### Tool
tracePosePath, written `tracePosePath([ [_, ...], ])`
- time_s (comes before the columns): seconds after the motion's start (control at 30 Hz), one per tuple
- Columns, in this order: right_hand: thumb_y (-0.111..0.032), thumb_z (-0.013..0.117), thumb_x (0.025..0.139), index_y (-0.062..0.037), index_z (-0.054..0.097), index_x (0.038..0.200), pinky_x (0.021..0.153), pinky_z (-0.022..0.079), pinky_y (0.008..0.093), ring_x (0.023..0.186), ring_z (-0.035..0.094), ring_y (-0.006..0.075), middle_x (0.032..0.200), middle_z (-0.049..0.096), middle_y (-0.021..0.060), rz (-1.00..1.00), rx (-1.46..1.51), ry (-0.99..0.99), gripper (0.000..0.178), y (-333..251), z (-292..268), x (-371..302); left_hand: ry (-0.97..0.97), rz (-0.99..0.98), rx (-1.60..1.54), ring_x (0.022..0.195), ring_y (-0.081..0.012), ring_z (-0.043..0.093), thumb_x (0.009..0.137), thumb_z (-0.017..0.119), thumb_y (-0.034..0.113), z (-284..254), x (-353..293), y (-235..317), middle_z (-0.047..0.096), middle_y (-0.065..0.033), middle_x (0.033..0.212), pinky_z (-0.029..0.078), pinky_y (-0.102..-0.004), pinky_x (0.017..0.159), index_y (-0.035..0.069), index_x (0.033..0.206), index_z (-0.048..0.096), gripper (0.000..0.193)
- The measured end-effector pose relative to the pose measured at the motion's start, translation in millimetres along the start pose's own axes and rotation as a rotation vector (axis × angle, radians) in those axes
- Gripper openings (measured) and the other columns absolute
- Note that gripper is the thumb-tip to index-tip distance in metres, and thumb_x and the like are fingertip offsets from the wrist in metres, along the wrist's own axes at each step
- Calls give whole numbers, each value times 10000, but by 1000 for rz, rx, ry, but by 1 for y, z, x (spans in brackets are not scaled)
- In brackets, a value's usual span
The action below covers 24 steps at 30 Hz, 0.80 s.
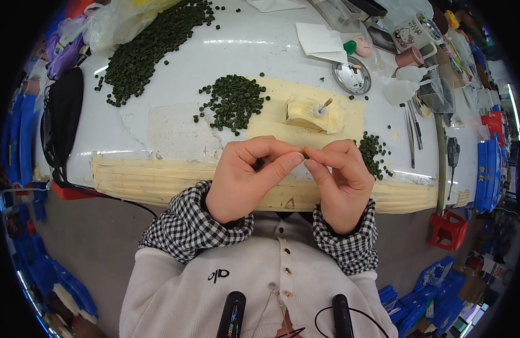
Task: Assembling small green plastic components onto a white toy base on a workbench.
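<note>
The left hand (241,177) and right hand (344,183) pinch a tiny, mostly hidden dark piece (307,158) near green pellets (232,103) heaped on the counter (184,76).

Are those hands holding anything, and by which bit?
Can't tell: the left hand and right hand come together at the fingertips, and anything between is too tiny to make out.

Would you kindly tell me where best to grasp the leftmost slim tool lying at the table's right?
Probably mid-length on the leftmost slim tool, pinching across it from above and left: it lies flat and narrow, with another slim tool close along its right.
</note>
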State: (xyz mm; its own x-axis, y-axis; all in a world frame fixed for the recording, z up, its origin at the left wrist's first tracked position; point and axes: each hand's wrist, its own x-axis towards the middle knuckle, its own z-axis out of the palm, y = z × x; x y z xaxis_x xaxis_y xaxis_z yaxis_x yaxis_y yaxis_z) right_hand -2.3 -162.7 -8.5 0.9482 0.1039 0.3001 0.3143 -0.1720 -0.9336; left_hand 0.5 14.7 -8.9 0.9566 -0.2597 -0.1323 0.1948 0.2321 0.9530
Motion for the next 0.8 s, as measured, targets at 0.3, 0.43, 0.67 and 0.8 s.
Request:
tracePosePath([
  [0.3, 75, 725, 771, -19, 715, 1007, 656, 464, 218, 760, 570, 133, 874, 582, 67, -108, -82, 101, 255, 0, 10, -4, 92, -9, -180, 702, -12, 499, 906, 651, 93, 12, -1, -4, 668, 10, 825, 399, -177, 632, -4, 999, 697, 141],
  [0.43, 80, 727, 765, -6, 711, 1005, 681, 462, 217, 787, 564, 123, 887, 586, 58, -43, 76, 133, 255, 4, 10, -5, 16, -129, -503, 620, -7, 435, 916, 644, 108, 13, 0, -8, 609, 39, 753, 338, -167, 544, 7, 1019, 692, 152],
  [0.67, 103, 713, 769, 4, 707, 1000, 716, 467, 218, 811, 562, 114, 911, 583, 51, -1, 225, 91, 251, 7, 8, -4, 16, -145, -540, 560, -5, 357, 922, 635, 112, 15, 0, -11, 524, 68, 685, 259, -170, 482, 11, 1031, 683, 156],
  [0.8, 111, 709, 769, -2, 709, 999, 721, 467, 216, 814, 562, 111, 911, 582, 49, 26, 289, 61, 256, 9, 7, -3, 29, -132, -506, 560, -3, 351, 919, 637, 108, 17, 0, -11, 523, 68, 686, 255, -168, 490, 10, 1032, 683, 156],
])
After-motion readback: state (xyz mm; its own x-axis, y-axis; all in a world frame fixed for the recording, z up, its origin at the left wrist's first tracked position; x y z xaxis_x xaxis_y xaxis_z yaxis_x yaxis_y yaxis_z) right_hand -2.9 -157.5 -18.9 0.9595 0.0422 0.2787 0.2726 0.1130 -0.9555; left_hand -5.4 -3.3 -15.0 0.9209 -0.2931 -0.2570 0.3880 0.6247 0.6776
